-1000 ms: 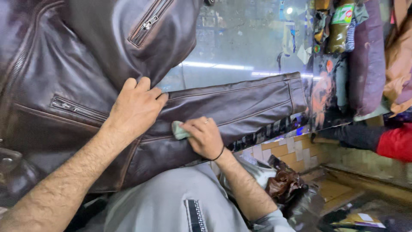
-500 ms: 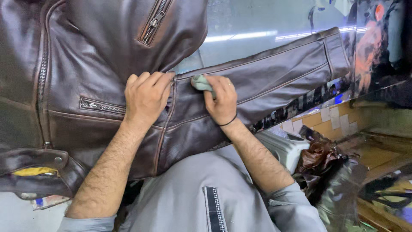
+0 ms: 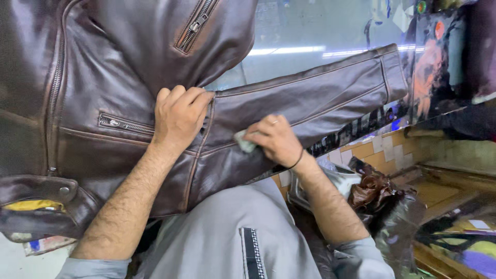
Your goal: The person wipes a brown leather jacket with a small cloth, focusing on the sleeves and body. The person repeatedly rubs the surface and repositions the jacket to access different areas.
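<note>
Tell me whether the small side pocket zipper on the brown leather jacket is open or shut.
Shut. The pocket zipper on the leather jacket shows its teeth meshed in one unbroken line, no gap, just left of the left hand.

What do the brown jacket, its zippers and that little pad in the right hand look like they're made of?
The jacket looks like dark brown leather, or a good imitation: smooth, softly glossy, with creases and stitched seams. Its zippers appear to be metal, with dull silvery teeth. The pad pinched in the right hand seems a soft pale greenish sponge or cloth; too little of it shows to tell which.
</note>
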